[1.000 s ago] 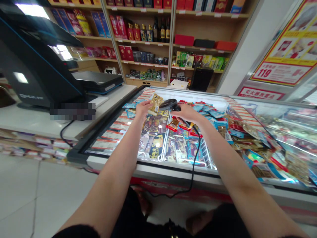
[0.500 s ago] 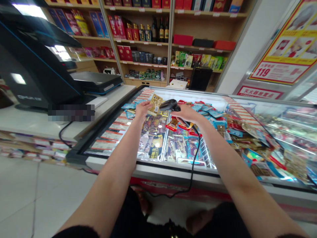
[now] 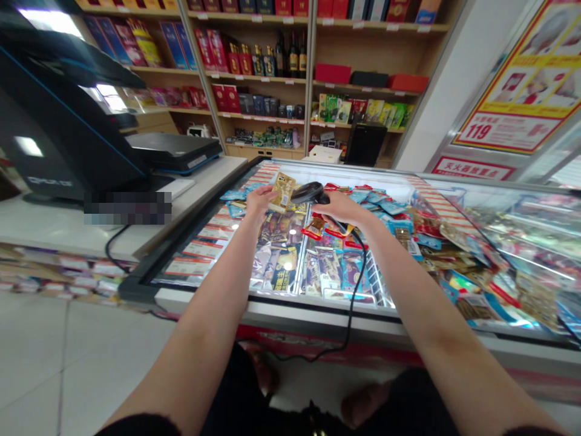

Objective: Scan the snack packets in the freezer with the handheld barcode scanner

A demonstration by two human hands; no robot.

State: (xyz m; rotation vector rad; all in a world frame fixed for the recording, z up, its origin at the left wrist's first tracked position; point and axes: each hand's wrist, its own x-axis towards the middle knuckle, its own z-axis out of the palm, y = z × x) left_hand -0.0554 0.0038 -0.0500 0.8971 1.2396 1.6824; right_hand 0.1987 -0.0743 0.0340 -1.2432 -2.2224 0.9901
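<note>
While left hand [image 3: 259,201] pinches gold packet [image 3: 282,189] by edge above glass-topped freezer [image 3: 177,299], right hand [image 3: 338,207] wraps closed round black scanner [image 3: 309,192], also above freezer; loose packets [image 3: 476,306] strewn atop freezer.

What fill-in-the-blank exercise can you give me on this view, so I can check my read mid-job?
1. The left grip holds a packet coloured ____.
2. The right grip holds a barcode scanner with a cord coloured ____.
3. The red number on the large poster reads ____.

Missing words: gold; black; 119.
</note>
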